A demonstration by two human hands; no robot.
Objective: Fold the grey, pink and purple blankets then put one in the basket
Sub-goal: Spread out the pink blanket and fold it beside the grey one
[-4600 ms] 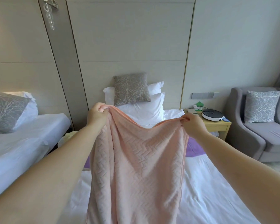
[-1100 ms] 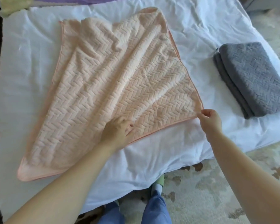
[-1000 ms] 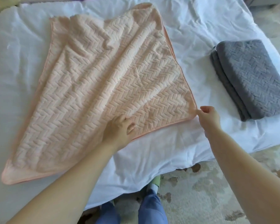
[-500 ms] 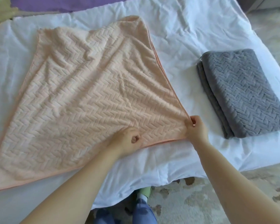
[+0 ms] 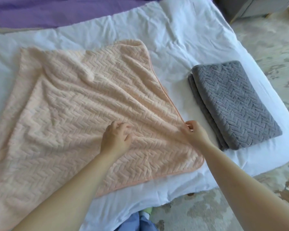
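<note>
Both hands (image 5: 117, 139) now farther up the pink blanket (image 5: 83, 110), its near right corner loose behind them.

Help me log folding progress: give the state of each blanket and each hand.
pink blanket: spread on the bed, wrinkled, not fully folded
grey blanket: folded, lying on the bed
purple blanket: spread out, unfolded
left hand: resting on pink blanket
right hand: pinching pink blanket's edge

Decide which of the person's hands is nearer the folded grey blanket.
The right hand, pinching the pink blanket's right edge, lies just left of the folded grey blanket. The left hand rests further left, mid-blanket.
</note>
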